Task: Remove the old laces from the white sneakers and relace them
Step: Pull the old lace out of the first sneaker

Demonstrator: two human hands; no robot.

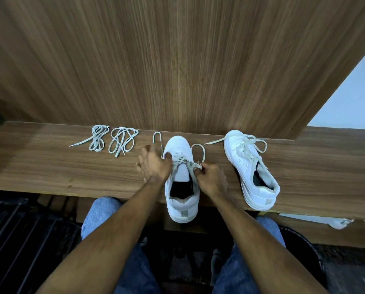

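Hands: right (212,181) pinches the near sneaker's (182,183) lace (195,164), left (155,166) spread beside it.

spare laces (109,140) left of both sneakers (181,179)

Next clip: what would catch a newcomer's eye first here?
Two hands working at a white sneaker at the wooden shelf's front edge: the right hand pinches its lace, the left hand rests on the shoe's side. A second laced sneaker sits to the right, and two loose lace bundles lie to the left.
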